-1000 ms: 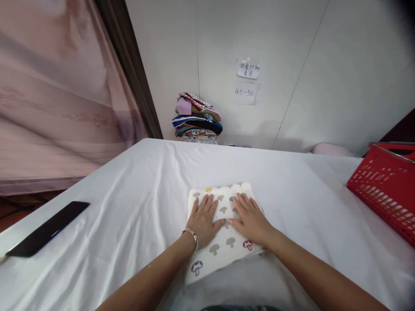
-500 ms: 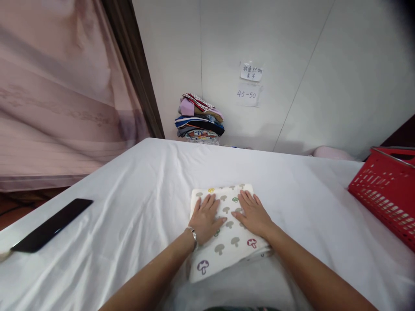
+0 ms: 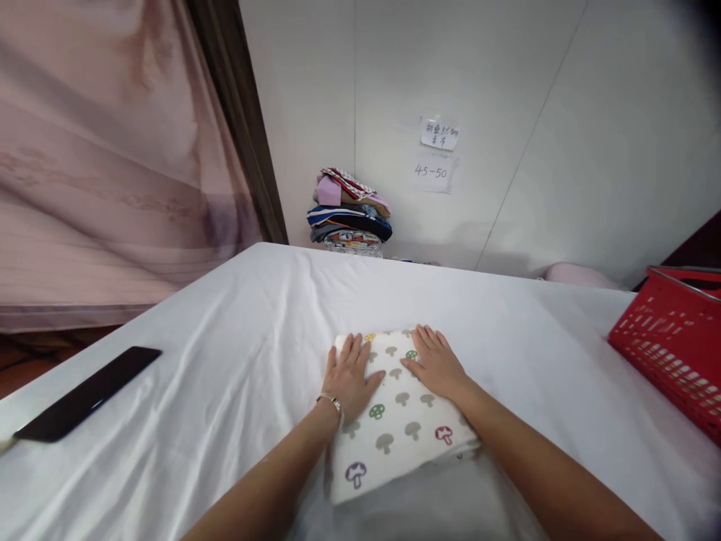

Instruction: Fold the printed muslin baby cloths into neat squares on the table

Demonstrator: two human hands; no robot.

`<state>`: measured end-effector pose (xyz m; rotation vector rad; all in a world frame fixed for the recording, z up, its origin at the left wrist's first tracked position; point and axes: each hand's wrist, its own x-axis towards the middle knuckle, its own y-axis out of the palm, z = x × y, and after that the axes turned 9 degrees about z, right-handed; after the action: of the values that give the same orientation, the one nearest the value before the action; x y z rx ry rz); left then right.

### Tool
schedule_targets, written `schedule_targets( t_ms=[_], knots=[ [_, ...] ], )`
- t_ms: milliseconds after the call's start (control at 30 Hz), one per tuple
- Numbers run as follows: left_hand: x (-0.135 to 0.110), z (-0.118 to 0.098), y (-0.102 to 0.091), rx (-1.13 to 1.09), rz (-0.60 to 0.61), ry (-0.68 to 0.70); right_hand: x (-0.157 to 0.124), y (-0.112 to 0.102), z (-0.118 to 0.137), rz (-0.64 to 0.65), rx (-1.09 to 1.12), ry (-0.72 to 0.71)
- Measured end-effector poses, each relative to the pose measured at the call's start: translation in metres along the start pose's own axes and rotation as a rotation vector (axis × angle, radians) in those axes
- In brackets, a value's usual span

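Observation:
A folded white cloth with a mushroom print (image 3: 399,424) lies on the white-sheeted table (image 3: 236,361) in front of me. My left hand (image 3: 349,376), with a bracelet at the wrist, rests flat on the cloth's far left part, fingers stretched out. My right hand (image 3: 433,361) lies flat on the far right part, fingers spread too. Both hands press the top edge of the cloth and hold nothing.
A red plastic basket (image 3: 670,346) stands at the table's right edge. A dark phone (image 3: 84,394) lies near the left edge. A pile of folded clothes (image 3: 349,214) sits against the far wall under paper notes (image 3: 436,154). A pink curtain (image 3: 107,150) hangs at left.
Both hands have slid away from me along the cloth toward its far edge, uncovering more of the near part. The cloth itself stays in place.

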<state>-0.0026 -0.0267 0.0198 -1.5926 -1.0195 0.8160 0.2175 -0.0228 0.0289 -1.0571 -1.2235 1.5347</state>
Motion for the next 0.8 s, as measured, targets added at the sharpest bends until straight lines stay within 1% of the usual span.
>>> schedule_targets(
  t_ms=[67, 133, 233, 300, 367, 467, 533, 567, 633, 700, 800],
  knots=[
    [-0.001, 0.0, 0.001, -0.001, -0.006, -0.001, 0.0, 0.008, -0.005, -0.016, -0.015, -0.007],
    [-0.001, 0.0, 0.003, 0.001, -0.003, -0.009, 0.001, 0.011, -0.008, -0.02, -0.018, -0.009],
    [0.001, -0.001, 0.001, 0.0, 0.021, -0.016, 0.003, 0.006, -0.007, -0.002, -0.002, -0.001],
    [0.002, -0.002, -0.005, -0.014, 0.055, -0.022, 0.003, -0.001, -0.003, 0.041, 0.012, 0.008],
    [-0.003, -0.004, -0.014, -0.046, 0.095, -0.041, -0.004, -0.009, 0.002, 0.074, 0.023, 0.019],
    [-0.022, -0.01, -0.022, -0.07, 0.094, -0.028, -0.029, -0.013, 0.012, 0.04, 0.03, -0.037],
    [-0.039, -0.014, -0.02, -0.064, 0.076, 0.035, -0.05, -0.006, 0.016, 0.022, 0.028, -0.102],
    [-0.046, -0.016, -0.017, -0.061, 0.071, 0.067, -0.06, -0.001, 0.017, 0.034, 0.028, -0.12],
    [-0.057, -0.019, -0.008, -0.065, 0.06, 0.101, -0.073, 0.011, 0.016, 0.059, 0.026, -0.115],
    [-0.062, -0.021, -0.002, -0.08, 0.046, 0.091, -0.077, 0.018, 0.016, 0.066, 0.022, -0.094],
    [-0.061, -0.021, 0.001, -0.143, 0.048, 0.069, -0.077, 0.019, 0.016, 0.056, 0.046, -0.09]
  ],
)
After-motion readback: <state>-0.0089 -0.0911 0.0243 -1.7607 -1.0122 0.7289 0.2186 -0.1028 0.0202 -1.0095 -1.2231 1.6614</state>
